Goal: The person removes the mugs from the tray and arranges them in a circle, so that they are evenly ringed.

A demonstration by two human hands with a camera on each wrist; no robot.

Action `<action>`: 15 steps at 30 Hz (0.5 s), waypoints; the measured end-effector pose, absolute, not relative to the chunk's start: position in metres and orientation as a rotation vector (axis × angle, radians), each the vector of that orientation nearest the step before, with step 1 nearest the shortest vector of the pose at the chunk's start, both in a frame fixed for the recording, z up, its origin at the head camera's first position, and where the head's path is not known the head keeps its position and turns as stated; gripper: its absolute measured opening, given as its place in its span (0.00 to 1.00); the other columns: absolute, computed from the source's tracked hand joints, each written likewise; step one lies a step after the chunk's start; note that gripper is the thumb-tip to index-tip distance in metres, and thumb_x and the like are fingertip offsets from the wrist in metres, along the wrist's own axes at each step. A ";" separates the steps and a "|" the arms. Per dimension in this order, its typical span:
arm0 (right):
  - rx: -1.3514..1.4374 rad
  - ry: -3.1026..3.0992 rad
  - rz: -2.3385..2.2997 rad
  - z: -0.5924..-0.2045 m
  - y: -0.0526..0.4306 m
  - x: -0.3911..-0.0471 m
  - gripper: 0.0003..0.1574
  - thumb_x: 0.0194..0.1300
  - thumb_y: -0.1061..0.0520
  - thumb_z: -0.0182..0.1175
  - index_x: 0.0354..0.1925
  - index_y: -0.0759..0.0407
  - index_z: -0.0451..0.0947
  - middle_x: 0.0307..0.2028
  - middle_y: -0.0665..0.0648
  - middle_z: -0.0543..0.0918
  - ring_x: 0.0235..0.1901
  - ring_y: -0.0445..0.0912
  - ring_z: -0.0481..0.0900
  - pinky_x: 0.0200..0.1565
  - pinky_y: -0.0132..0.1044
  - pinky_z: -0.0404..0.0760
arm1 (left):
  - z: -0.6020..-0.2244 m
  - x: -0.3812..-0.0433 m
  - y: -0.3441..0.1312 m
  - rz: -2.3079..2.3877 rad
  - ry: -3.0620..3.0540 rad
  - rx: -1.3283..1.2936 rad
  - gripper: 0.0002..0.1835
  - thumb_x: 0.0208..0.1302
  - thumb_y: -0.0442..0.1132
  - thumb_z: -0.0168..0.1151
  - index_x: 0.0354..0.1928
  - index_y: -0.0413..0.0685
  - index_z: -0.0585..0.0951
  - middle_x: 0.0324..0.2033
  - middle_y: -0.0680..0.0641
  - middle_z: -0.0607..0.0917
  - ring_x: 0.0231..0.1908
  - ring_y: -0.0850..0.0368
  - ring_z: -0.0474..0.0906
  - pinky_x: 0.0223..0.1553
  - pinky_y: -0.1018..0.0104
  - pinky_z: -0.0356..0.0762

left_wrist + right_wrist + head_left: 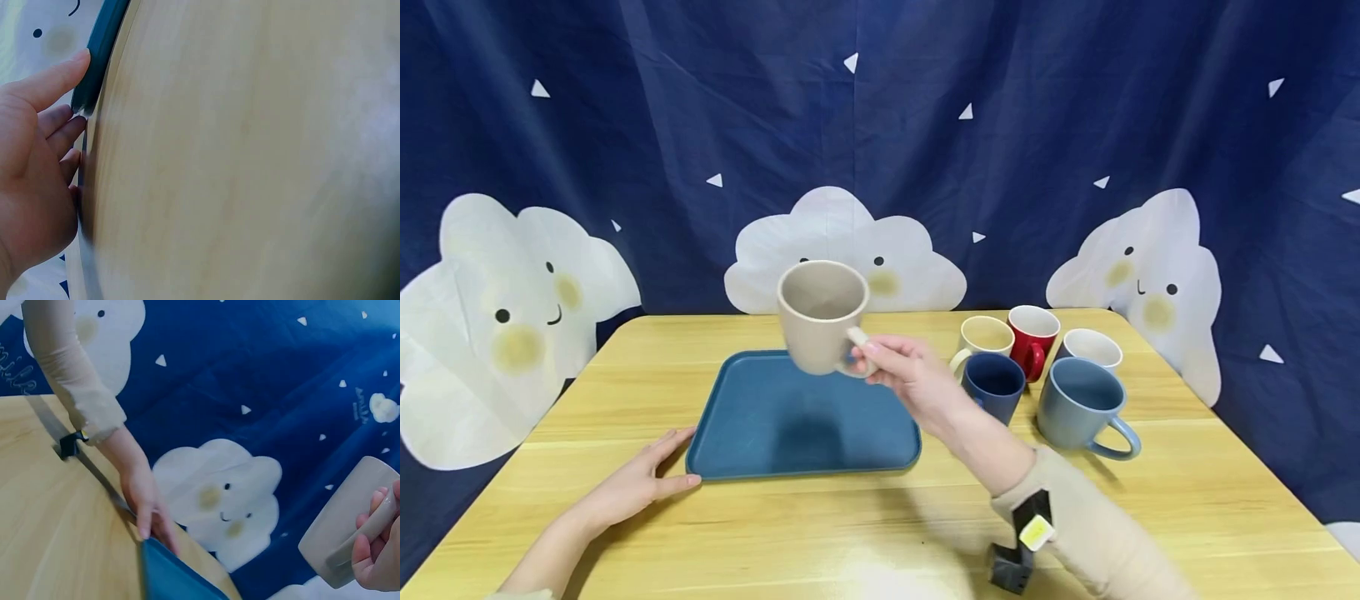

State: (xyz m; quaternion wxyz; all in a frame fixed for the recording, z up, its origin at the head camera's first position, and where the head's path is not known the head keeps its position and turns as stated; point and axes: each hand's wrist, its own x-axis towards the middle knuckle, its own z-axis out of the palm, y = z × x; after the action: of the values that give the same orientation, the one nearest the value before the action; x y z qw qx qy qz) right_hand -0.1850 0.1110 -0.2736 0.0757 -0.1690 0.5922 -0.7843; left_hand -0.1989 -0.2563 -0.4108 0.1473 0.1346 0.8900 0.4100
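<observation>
My right hand [917, 379] grips a beige mug [816, 333] by its handle, up in the air over the blue tray [737, 433]. The mug is upright with a slight tilt, and its shadow falls on the tray. In the right wrist view the fingers curl round the handle of the mug [350, 519]. At the tray's left front corner, my left hand [628, 487] lies with fingers extended, thumb tip right at the rim. The left wrist view shows the thumb and fingertips of that hand [37, 150] against the tray's edge [103, 56].
To the right on the wooden table [760, 533] stand several mugs: a cream one [987, 335], a red one [1033, 329], a white-topped one [1092, 348], a dark blue one [994, 387] and a large grey-blue one [1078, 408]. A dark blue cloud-print curtain [775, 125] hangs behind.
</observation>
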 end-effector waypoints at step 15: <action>-0.703 1.741 -2.457 -0.268 0.217 -0.150 0.16 0.69 0.67 0.47 0.37 0.62 0.83 0.32 0.52 0.83 0.34 0.41 0.78 0.46 0.31 0.75 | -0.410 -0.199 -0.257 1.162 2.582 0.400 0.44 0.59 0.49 0.62 0.70 0.39 0.53 0.66 0.24 0.42 0.64 0.23 0.36 0.51 0.25 0.42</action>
State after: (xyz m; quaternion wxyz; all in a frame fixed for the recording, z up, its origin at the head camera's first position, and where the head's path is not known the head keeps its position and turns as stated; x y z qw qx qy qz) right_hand -0.1498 0.2165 -0.2682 0.0247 -0.2272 0.5629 -0.7943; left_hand -0.1990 -0.2569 -0.4100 0.1403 0.1386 0.8940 0.4023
